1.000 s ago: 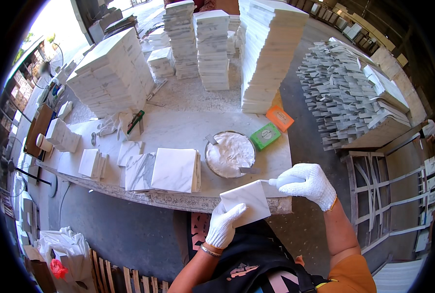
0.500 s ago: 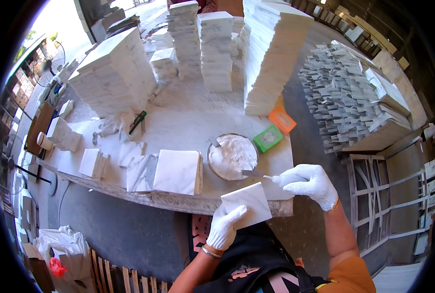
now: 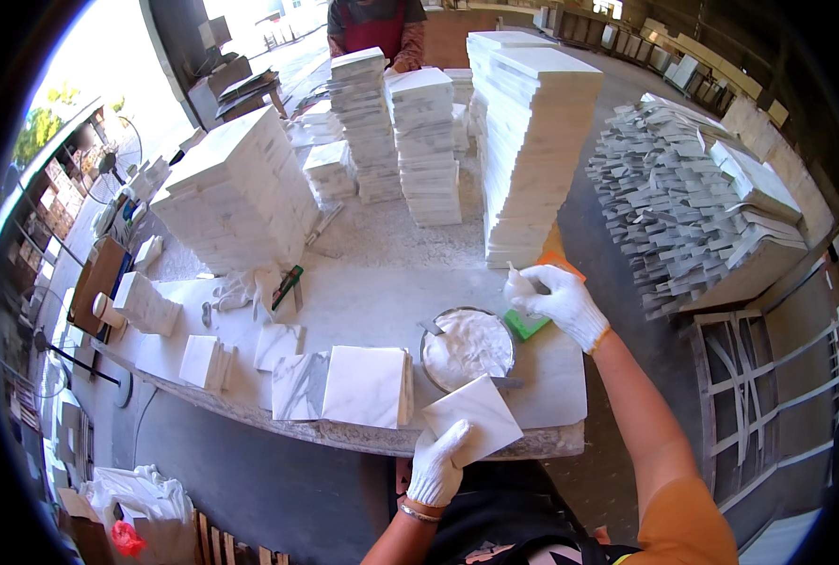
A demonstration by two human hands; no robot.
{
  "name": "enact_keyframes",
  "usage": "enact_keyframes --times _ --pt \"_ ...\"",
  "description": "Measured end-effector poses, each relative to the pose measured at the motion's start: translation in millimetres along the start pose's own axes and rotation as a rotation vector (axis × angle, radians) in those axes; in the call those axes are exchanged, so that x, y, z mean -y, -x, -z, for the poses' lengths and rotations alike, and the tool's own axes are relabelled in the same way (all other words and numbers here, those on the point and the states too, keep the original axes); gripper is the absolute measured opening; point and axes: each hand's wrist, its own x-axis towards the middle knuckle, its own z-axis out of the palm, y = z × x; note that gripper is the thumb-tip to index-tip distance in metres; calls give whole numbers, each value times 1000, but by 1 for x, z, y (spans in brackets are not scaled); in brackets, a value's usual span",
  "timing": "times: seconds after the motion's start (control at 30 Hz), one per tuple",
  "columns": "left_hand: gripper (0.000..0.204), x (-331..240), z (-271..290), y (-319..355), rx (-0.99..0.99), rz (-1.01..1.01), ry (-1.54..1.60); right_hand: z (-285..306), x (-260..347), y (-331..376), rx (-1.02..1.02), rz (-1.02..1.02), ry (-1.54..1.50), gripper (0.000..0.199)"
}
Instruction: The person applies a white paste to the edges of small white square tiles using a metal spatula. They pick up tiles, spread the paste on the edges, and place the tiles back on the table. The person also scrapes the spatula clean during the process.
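My left hand, in a white knit glove, grips a square white marble tile by its near left corner, thumb on top. The tile is tilted at the table's front edge and overlaps the near rim of a round bowl of white paste or powder. Two flat metal blades rest at this bowl, one far left, one near right. My gloved right hand is closed around a small white bottle with a pointed tip, mostly hidden. It hovers over a green box and partly covers an orange box.
Tiles in a low stack lie left of the bowl. Tall marble stacks stand behind, a wide one at left. A green-handled tool lies near crumpled gloves. A person stands beyond. Stone strips are piled at right.
My right hand has moved away from the bowl's near right side, up and farther off to the green and orange boxes. The left hand still holds the tile. The view has tilted up.
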Motion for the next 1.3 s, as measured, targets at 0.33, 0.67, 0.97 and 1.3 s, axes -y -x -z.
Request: enact_keyframes --times 0.33,0.67,0.97,1.3 --pt "35 -2 3 -11 -77 -86 -74 -44 -25 -59 168 -48 515 30" --pt "44 7 19 -22 -60 -41 -45 -9 10 46 -16 65 325 27" --pt "48 6 16 -29 -41 -98 -121 -23 13 87 272 -25 217 32" --pt "51 2 14 -34 -25 -115 -117 -29 0 87 324 71 218 28"
